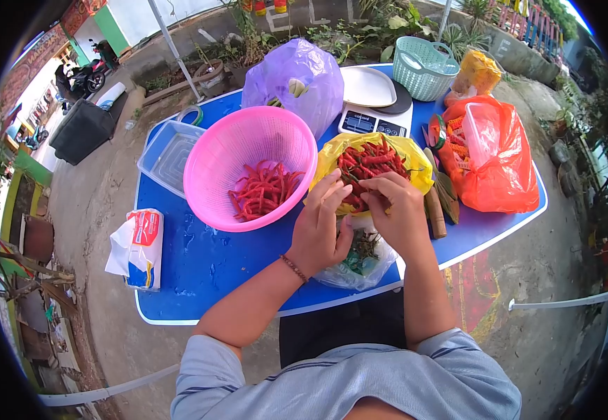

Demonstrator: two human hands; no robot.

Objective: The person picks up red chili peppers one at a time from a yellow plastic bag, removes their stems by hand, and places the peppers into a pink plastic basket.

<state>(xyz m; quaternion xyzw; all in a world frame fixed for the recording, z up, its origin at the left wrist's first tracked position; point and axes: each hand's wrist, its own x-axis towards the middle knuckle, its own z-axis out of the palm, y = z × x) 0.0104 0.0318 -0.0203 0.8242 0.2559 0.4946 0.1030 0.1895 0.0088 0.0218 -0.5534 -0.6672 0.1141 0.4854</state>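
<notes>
Red chilies point(374, 159) fill a yellow plastic bag point(419, 155) on the blue table. Both of my hands are over the bag's near side. My left hand point(323, 225) has its fingers curled at the bag's left edge; what they pinch is too small to tell. My right hand point(396, 210) has thumb and fingertips pressed together close to the left fingers, over the chilies, its hold also unclear. Left of the bag, a pink basket point(209, 157) holds more red chilies point(267, 190). Below my hands lies a clear bag point(363, 269) with green scraps.
A digital scale point(374, 122), purple bag point(300, 77) and green basket point(426, 70) stand behind. An orange bag point(507, 171) and a wooden handle point(435, 213) are at right. Clear containers point(171, 157) and a tissue pack point(144, 248) are at left on the blue table point(209, 276).
</notes>
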